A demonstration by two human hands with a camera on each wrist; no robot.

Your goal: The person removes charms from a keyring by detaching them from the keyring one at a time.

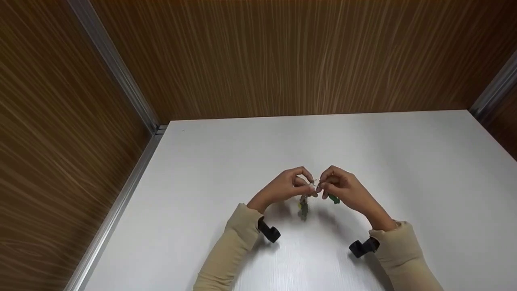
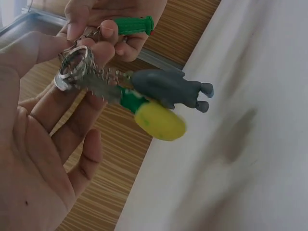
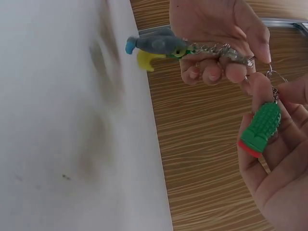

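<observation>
Sleeves (image 1: 236, 246) come in from the near edge of the white bench (image 1: 404, 161). Both hands hover mid-bench, nearer the near edge, nothing resting on it.

Left hand (image 1: 282, 188): thumb and forefinger pinch the key ring (image 2: 72, 67); other fingers (image 2: 79, 159) loosely spread. Short chain (image 2: 103, 84) hangs from the ring with a grey charm (image 2: 168, 89) and yellow charm (image 2: 159, 122) dangling above the bench.

Right hand (image 1: 343, 188): fingertips pinch at the same ring, and a green charm (image 3: 260, 127) lies against its fingers.

Step looks like working the green charm at the split ring. To do it well: left keeps the ring steady, right feeds along the coil with small turns, dangling charms kept out of the gap.

Far side: wood panel wall (image 1: 282, 60).
</observation>
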